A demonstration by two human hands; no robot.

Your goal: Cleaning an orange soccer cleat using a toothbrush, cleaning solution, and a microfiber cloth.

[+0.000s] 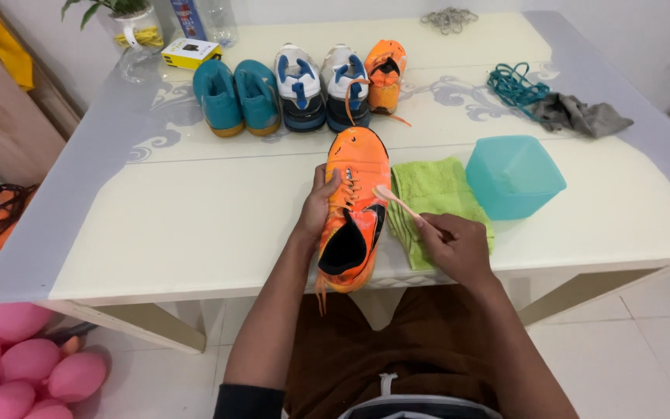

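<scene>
Left hand gripping an orange shoe at the near edge of the tabletop, right hand holding a small brush to its laces, green towel beside, other shoes waiting at the far edge.

The scene is bright, with soft, even light. The glossy table shows pale glare near its far left corner. Shadows under the shoes are weak. Straight edges bend toward the frame borders. The brush seems slightly blurred.
</scene>
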